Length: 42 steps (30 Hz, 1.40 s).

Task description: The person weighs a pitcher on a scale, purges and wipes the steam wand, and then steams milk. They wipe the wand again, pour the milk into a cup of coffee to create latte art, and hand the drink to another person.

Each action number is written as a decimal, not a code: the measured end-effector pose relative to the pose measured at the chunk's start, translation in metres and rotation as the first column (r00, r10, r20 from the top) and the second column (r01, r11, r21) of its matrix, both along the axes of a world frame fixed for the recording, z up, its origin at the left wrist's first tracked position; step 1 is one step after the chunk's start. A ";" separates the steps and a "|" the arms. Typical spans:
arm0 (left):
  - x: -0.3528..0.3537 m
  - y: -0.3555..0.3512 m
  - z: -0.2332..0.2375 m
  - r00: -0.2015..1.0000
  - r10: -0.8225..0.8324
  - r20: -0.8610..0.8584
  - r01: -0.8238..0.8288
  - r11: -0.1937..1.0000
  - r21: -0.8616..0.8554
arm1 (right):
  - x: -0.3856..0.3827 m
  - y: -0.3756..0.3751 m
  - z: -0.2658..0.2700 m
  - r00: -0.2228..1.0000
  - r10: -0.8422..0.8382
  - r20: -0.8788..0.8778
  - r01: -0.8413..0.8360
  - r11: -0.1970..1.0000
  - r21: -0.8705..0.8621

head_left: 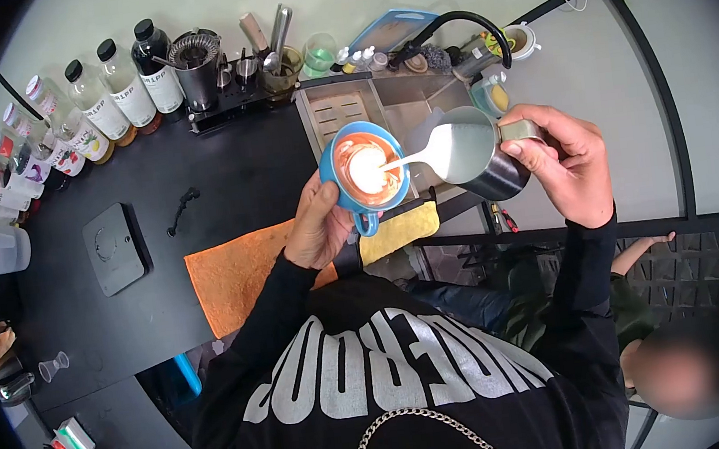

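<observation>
A blue cup (366, 224) of brown coffee with a white foam pattern is held by my left hand (320, 222), fingers curled round its side. My right hand (566, 156) grips the handle of a milk pitcher (500, 175), dark on the outside and tilted toward the cup. From its spout a white stream of milk (418, 158) runs into the coffee (366, 139). Cup and pitcher are both up in front of the sink. Part of my left fingers is hidden behind the cup.
Behind is a metal sink (308, 110) with a black faucet (492, 25). Several bottles (128, 96) line the wall. An orange towel (228, 273) and a yellow cloth (404, 230) hang at the counter's edge. A flat scale (114, 248) lies left. Another person (626, 309) is at lower right.
</observation>
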State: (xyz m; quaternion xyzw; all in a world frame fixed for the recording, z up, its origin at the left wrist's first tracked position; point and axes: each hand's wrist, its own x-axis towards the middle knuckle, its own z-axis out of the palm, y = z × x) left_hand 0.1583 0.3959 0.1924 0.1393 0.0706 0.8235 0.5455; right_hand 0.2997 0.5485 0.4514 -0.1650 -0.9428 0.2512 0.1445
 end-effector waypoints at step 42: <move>-0.014 -0.029 -0.021 0.985 0.061 0.160 -0.063 0.998 0.006 | -0.117 0.030 -0.237 0.876 -0.259 -0.407 -0.267 0.442 -0.856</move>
